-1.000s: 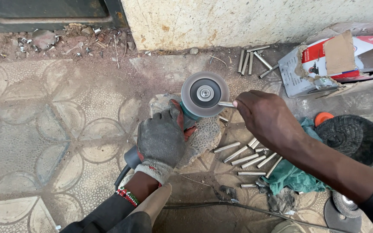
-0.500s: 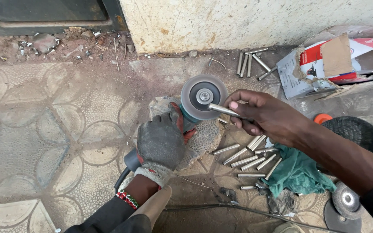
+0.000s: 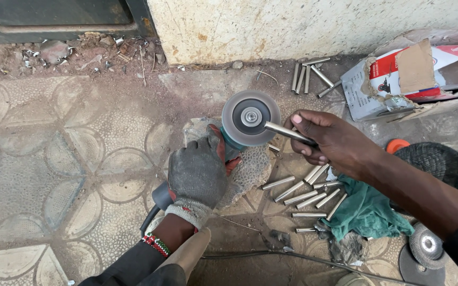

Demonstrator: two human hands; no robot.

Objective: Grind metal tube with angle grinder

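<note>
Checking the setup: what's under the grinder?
The grinder lies on a rough stone on the patterned floor. The gloved left hand covers its body, so the contact underneath is hidden.

The right hand (image 3: 335,142) has brought the metal rod (image 3: 287,132) onto the grinding disc (image 3: 250,117).

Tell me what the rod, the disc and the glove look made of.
Rod: likely steel, bright silvery sheen, held by the right hand. Disc: grey, matte, probably abrasive flaps around a shiny metal hub. Glove: grey knitted fabric with red trim, dusty, on the left hand.
</note>
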